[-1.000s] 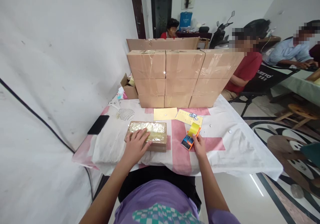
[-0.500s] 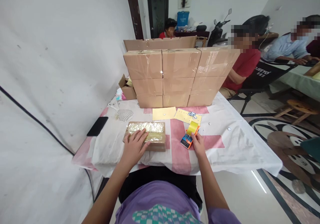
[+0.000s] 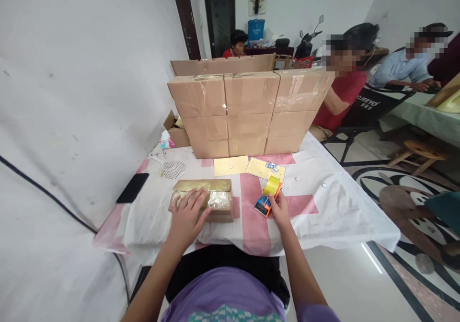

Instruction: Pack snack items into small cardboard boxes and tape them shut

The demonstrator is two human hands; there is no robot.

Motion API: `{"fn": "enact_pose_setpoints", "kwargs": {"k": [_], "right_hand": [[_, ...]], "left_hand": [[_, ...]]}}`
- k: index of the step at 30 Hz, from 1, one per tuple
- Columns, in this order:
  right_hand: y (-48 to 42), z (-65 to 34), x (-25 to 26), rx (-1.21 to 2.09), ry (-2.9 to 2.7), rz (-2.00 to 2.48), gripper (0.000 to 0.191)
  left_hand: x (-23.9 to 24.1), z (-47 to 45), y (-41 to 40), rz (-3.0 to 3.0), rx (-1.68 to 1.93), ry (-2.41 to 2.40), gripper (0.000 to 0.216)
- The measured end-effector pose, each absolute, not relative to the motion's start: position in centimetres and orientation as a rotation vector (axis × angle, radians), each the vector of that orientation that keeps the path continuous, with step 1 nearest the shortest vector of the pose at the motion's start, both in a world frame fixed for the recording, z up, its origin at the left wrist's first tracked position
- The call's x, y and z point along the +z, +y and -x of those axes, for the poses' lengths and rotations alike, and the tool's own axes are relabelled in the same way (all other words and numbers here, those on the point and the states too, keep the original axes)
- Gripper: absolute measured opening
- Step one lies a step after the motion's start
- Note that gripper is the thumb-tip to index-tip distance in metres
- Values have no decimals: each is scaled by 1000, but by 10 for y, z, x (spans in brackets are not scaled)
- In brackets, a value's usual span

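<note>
A small cardboard box [image 3: 223,201] with shiny clear tape across its top lies on the table in front of me. My left hand [image 3: 187,215] rests flat on the box's left part, fingers spread over the taped top. To the right of the box, my right hand [image 3: 281,210] grips a tape dispenser [image 3: 264,204] with an orange and blue body and a yellow roll. The dispenser is held just above or on the cloth; I cannot tell which. Beyond it lie a plain yellow card [image 3: 231,166] and a patterned yellow card [image 3: 259,168].
Stacked taped cartons [image 3: 250,125] form a wall at the table's back. A black phone [image 3: 132,188] and a perforated white paddle [image 3: 174,169] lie left, near an open carton [image 3: 178,135]. A person in red [image 3: 345,99] sits beyond the right side.
The whole scene has shifted slightly left and down with my head. Both hands keep the same places, the left on the box and the right around the tape dispenser.
</note>
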State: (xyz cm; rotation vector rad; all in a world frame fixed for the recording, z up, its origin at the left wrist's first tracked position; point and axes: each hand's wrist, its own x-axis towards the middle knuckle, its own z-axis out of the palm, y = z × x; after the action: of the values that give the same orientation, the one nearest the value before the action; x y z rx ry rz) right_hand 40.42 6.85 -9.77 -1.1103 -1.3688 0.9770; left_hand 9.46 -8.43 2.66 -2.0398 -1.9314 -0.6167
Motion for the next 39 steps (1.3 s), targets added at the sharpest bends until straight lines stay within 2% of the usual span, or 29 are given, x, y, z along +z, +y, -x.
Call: {"fn": "enact_pose_setpoints", "kwargs": {"k": [2,5,8,13,16,20,23,31,36,39], "right_hand": [[70,-404,-97,948,-1411,1170,39],[62,-403,-90,903,-1415,1221,40],[37,-396,-75,1002,-1353,1128,39],[-9,-383,-53,1037,-1312,1003,39],[-18,-387,-47,938,-1334,1021,47],[-12,-394,-45,803,-1452,984,51],[-3,-398,-50,731,-1397,1024,52],[50,-425,-37,852,-927,1160,64],[60,-423,-22,891,-913,1094,58],[48,-411,-24,931,-821,1119,54]], "left_hand": [[29,-103,-86,2056,-678,-1856,47],[21,-130,-91,2104,-966,-1630,38],[1,-174,-90,2324,-1220,-1512,32],[-14,-234,-70,2540,-1165,-2228,37],[-10,-244,-59,2733,-1368,-2276,37],[-16,-247,-51,2705,-1798,-2261,54],[-25,-251,-49,2708,-1948,-2309,60],[-39,-255,-57,3154,-1753,-2537,69],[-46,-248,-50,3027,-1634,-2649,73],[-47,-247,-52,2937,-1424,-2590,65]]}}
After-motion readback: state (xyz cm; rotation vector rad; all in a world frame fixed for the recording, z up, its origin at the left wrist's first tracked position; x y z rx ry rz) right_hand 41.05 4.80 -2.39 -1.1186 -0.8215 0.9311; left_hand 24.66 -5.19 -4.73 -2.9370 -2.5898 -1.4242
